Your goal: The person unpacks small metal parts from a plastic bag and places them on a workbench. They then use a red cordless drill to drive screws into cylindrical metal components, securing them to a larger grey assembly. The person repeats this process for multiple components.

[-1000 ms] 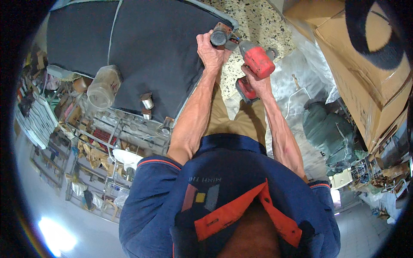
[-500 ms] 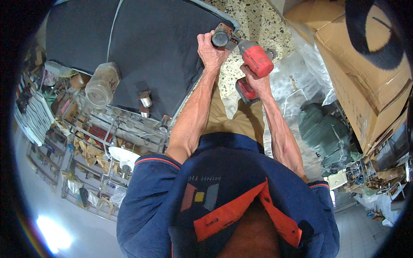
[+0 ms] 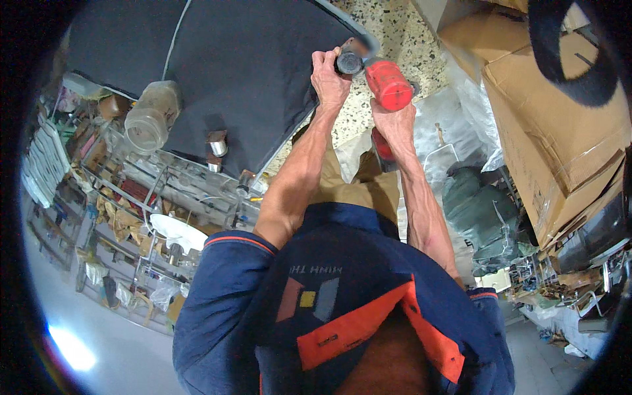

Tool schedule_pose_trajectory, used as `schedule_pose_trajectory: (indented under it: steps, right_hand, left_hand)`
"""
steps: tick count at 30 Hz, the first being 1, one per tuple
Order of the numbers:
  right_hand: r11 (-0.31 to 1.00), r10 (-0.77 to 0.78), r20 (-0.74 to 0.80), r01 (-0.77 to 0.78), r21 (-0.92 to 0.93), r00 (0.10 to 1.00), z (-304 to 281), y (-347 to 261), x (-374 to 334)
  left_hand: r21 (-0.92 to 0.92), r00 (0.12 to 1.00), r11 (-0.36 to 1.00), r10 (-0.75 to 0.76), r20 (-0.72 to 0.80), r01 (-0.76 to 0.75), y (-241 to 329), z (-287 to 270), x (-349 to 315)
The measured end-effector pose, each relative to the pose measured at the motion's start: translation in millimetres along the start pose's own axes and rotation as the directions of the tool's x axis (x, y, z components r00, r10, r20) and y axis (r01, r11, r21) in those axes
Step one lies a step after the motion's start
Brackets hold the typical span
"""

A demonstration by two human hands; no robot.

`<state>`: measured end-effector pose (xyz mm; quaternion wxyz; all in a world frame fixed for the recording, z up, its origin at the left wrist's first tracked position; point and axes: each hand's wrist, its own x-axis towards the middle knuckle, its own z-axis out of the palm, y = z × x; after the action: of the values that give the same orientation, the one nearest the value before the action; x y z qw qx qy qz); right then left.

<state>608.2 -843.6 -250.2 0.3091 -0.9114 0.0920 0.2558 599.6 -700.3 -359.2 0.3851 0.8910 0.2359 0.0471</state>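
My left hand (image 3: pixel 331 84) is closed around a short, dark, round-ended piece (image 3: pixel 349 62) at the corner of a large panel covered in dark cloth (image 3: pixel 250 59). What joins the piece to the corner is blurred. My right hand (image 3: pixel 395 124) grips a red and black cordless drill (image 3: pixel 393 87), its front end pointing at the dark piece. The drill's tip is hidden behind its body and the piece. Below my right hand, part of the red battery (image 3: pixel 382 146) shows.
On the cloth stand a clear plastic jar (image 3: pixel 153 117) and small metal tins (image 3: pixel 216 143). Metal racks with clutter (image 3: pixel 158 181) lie left. Right are a large cardboard box (image 3: pixel 546 125), clear plastic sheeting (image 3: pixel 475 108) and a dark green bag (image 3: pixel 484 210). Beyond my hands is speckled flooring (image 3: pixel 405 39).
The drill has moved slightly forward and left, nearer the dark piece, and its body is tilted differently. My left hand keeps its hold, a little further right in the picture.
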Motion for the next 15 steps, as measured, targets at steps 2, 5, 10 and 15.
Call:
schedule_pose_trajectory:
  steps: [2, 5, 10, 15]
  right_hand:
    - [1.0, 0.016, 0.022, -0.016, 0.026, 1.0, -3, 1, 4]
    - [1.0, 0.001, 0.019, -0.001, 0.019, 1.0, -2, 4, 8]
    - [0.999, 0.053, 0.076, -0.053, -0.003, 0.996, 1, 10, 13]
    - [0.992, -0.129, 0.023, 0.129, -0.012, 0.991, 4, 24, 23]
  left_hand:
    - [-0.018, 1.0, 1.0, -0.008, 0.004, 0.008, 1, -1, 0]
    - [-0.025, 1.0, 1.0, -0.017, 0.012, 0.018, 4, -2, 0]
    - [-0.031, 0.999, 0.999, -0.036, 0.011, 0.036, 5, -3, 0]
    - [-0.031, 1.0, 0.999, -0.023, 0.001, 0.023, 0, 0, -3]
